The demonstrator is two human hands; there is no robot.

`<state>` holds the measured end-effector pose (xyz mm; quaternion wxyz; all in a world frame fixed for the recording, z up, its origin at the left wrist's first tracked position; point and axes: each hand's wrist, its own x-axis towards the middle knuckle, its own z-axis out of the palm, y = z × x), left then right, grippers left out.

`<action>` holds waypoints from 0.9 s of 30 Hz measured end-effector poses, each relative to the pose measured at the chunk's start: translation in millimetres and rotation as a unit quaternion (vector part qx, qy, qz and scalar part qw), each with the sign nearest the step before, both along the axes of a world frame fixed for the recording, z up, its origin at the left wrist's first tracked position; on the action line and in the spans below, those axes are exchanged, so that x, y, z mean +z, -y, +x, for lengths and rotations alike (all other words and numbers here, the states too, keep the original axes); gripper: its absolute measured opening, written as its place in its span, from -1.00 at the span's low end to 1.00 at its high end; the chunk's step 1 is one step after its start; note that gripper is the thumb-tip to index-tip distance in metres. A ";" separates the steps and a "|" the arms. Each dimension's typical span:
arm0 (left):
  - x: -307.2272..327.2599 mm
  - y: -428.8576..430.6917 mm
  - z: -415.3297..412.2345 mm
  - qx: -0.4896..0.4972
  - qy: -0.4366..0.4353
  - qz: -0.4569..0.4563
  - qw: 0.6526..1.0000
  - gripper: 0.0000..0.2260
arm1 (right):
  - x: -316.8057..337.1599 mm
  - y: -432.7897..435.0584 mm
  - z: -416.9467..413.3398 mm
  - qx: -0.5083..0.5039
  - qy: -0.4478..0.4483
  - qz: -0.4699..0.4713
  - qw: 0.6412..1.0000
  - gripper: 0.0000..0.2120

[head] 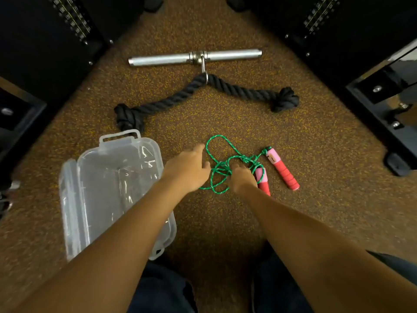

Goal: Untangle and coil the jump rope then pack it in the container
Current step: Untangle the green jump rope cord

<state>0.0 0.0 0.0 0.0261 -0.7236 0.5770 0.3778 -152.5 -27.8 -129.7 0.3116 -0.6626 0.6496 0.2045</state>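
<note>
A green jump rope (220,168) lies in a tangled heap on the speckled brown floor. Its two pink and red handles rest at the right: one handle (284,169) lies free, the other handle (262,180) is partly hidden by my right hand. My left hand (191,168) hovers at the tangle's left side with fingers spread, touching or nearly touching a loop. My right hand (242,179) is down on the tangle, fingers curled into the cord. A clear plastic container (108,188) stands open to the left, its lid (68,208) hinged out on its left side.
A thick black rope attachment (180,96) with knotted ends and a steel bar (195,57) lie farther away on the floor. Black gym machine frames (383,114) flank both sides. My knees show at the bottom edge.
</note>
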 end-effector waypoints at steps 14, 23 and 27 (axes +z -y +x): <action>-11.5 25.5 5.7 0.051 -0.085 0.045 0.994 -0.64 | -24.3 -2.9 12.5 0.005 0.018 0.088 0.996 -0.65; 14.9 22.8 15.7 0.087 -0.099 -0.013 0.991 -0.68 | 60.2 23.8 18.8 -0.072 0.214 0.045 0.973 -0.65; 31.7 -1.8 9.7 0.055 -0.107 -0.047 0.992 -0.60 | 125.6 23.5 15.7 -0.057 0.317 0.064 0.945 -0.83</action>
